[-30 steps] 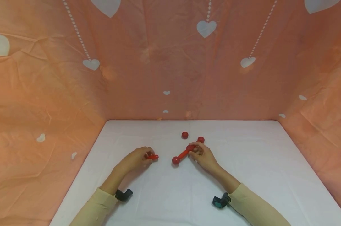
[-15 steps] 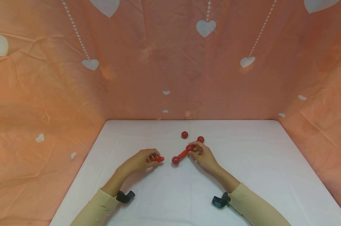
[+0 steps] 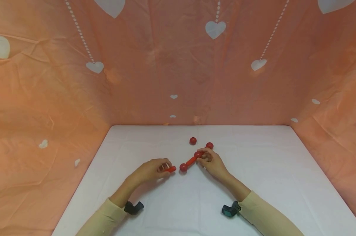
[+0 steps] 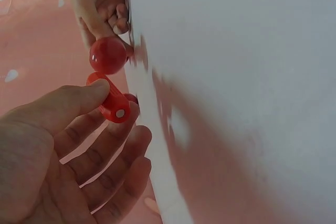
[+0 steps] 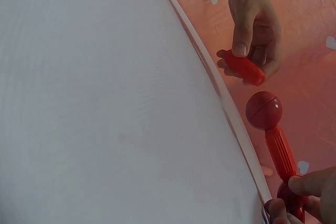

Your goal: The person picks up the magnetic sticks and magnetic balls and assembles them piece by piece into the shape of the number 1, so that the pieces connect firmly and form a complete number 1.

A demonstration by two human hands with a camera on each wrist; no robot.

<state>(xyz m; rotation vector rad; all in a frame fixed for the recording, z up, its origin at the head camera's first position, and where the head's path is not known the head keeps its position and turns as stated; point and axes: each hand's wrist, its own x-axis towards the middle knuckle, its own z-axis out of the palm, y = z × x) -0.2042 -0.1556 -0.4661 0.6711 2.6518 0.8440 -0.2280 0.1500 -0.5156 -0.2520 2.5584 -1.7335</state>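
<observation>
Between its thumb and fingers, my left hand [image 3: 155, 169] pinches a short red rod [image 4: 111, 98]; a small pale disc shows on the rod's end in the left wrist view. The rod's far tip is a short gap from the near ball [image 3: 183, 167] of a chain of red balls joined by ribbed red rods [image 5: 280, 153]. My right hand [image 3: 213, 164] grips this chain at its middle ball [image 3: 198, 155]. The chain slants across the white table, its far ball [image 3: 209, 146] beyond the right fingers, which hide part of the rod there.
One loose red ball [image 3: 193, 141] lies behind the chain, left of its far end. The white table [image 3: 254, 157] is bounded by orange cloth walls [image 3: 178, 65] with pale hearts. Dark wrist cameras [image 3: 231, 209] sit at both sleeves.
My left hand has moved right and slightly nearer the front edge with the red rod, bringing its tip close to the near ball. The right hand and the chain stay in place.
</observation>
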